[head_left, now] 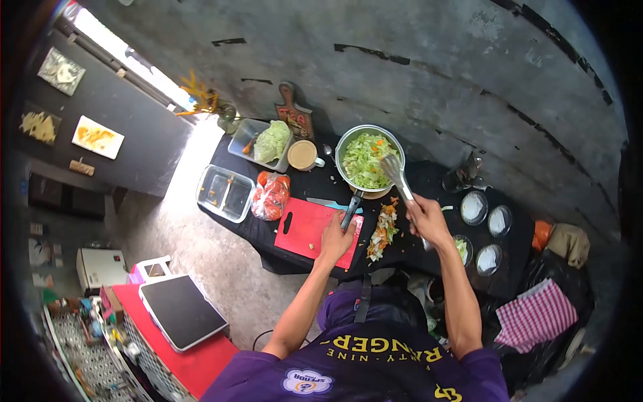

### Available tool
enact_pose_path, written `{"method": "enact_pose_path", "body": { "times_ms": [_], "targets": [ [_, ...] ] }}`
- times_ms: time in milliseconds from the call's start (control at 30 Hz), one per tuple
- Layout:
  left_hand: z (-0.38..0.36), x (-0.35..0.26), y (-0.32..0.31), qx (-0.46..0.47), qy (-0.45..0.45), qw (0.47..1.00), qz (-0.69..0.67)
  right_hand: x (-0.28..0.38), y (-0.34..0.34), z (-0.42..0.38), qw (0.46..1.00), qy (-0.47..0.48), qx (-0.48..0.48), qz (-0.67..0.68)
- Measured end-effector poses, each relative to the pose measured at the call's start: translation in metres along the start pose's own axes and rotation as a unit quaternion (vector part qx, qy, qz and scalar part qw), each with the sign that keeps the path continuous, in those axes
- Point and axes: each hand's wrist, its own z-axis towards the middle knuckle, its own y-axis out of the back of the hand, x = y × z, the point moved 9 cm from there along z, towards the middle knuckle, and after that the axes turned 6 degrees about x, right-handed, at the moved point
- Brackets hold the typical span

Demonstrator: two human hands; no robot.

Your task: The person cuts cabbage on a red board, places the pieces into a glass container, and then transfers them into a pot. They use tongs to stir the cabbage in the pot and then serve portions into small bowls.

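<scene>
My left hand [337,236] is closed around the black handle of a pan [340,142]. Chopped cabbage with bits of carrot [365,161] fills the pan. Metal tongs [395,173] are gripped in my right hand [426,218], their broad end down in the vegetables at the pan's right side. Below the pan handle lies a red cutting board [305,228], with a knife [326,202] along its far edge. A strip of vegetable scraps [383,234] rests on the black cloth between my hands.
Left of the board are a bag of tomatoes [271,195], a clear plastic container [226,194], a cabbage [272,142] in another container, and a lidded mug [303,155]. Several small bowls [473,208] stand to the right. A checked cloth [536,315] lies at lower right.
</scene>
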Motion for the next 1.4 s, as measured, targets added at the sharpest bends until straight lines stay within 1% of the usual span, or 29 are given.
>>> {"method": "enact_pose_path", "body": {
  "times_ms": [67,100,167,233,300,333,400,467,500,533,600,633,733,867,900,967,1067,1133,1167,1267,1300,1400],
  "targets": [
    [-0.008,-0.010,0.002,-0.062,-0.034,0.997,0.031,-0.012,0.023,-0.025,1.000,-0.012,-0.008,0.027],
    [-0.011,-0.016,0.003,-0.082,-0.027,0.995,0.048,-0.020,0.035,-0.038,0.999,-0.012,-0.007,0.035],
    [-0.026,-0.052,0.012,-0.167,-0.067,0.975,0.132,-0.036,0.060,-0.061,0.999,-0.008,-0.011,0.050],
    [-0.046,-0.093,0.013,-0.254,-0.110,0.941,0.194,-0.055,0.082,-0.083,0.997,-0.006,-0.009,0.071],
    [-0.061,-0.127,-0.001,-0.273,-0.154,0.932,0.184,-0.069,0.099,-0.106,0.994,-0.014,-0.003,0.104],
    [-0.067,-0.140,-0.010,-0.280,-0.174,0.927,0.177,-0.076,0.107,-0.115,0.995,-0.017,-0.006,0.100],
    [-0.073,-0.159,-0.038,-0.250,-0.218,0.935,0.128,-0.095,0.125,-0.135,0.995,-0.026,-0.016,0.093],
    [-0.075,-0.166,-0.074,-0.167,-0.209,0.963,0.024,-0.124,0.139,-0.150,0.995,-0.039,-0.008,0.094],
    [-0.077,-0.168,-0.094,-0.132,-0.208,0.969,0.014,-0.133,0.145,-0.159,0.995,-0.048,-0.012,0.088],
    [-0.081,-0.171,-0.109,-0.121,-0.216,0.969,0.009,-0.140,0.152,-0.168,0.995,-0.057,-0.016,0.082],
    [-0.082,-0.170,-0.142,-0.028,-0.186,0.980,-0.061,-0.150,0.161,-0.182,0.995,-0.069,-0.008,0.074],
    [-0.086,-0.172,-0.153,-0.037,-0.218,0.975,-0.033,-0.154,0.167,-0.188,0.995,-0.072,-0.012,0.067],
    [-0.088,-0.169,-0.184,0.049,-0.180,0.981,-0.059,-0.168,0.179,-0.199,0.996,-0.073,-0.018,0.052],
    [-0.082,-0.165,-0.214,0.086,-0.190,0.978,-0.026,-0.175,0.185,-0.209,0.995,-0.080,-0.028,0.046],
    [-0.080,-0.168,-0.219,0.090,-0.193,0.977,-0.021,-0.180,0.185,-0.208,0.997,-0.073,-0.022,0.031],
    [-0.077,-0.171,-0.228,0.095,-0.196,0.976,-0.012,-0.191,0.184,-0.209,0.996,-0.089,-0.019,0.004],
    [-0.071,-0.172,-0.242,0.127,-0.150,0.980,-0.019,-0.217,0.180,-0.206,0.993,-0.118,0.003,-0.016],
    [-0.069,-0.169,-0.253,0.122,-0.176,0.977,-0.015,-0.226,0.178,-0.205,0.990,-0.138,0.019,-0.036],
    [-0.067,-0.169,-0.258,0.119,-0.190,0.975,-0.013,-0.226,0.180,-0.206,0.990,-0.134,0.005,-0.040],
    [-0.068,-0.174,-0.270,0.124,-0.219,0.967,0.041,-0.233,0.180,-0.204,0.989,-0.133,0.009,-0.065],
    [-0.068,-0.174,-0.274,0.127,-0.226,0.965,0.047,-0.227,0.177,-0.203,0.988,-0.126,0.027,-0.084],
    [-0.068,-0.179,-0.286,0.141,-0.249,0.956,0.058,-0.227,0.174,-0.202,0.984,-0.132,0.037,-0.115]
  ]
}}
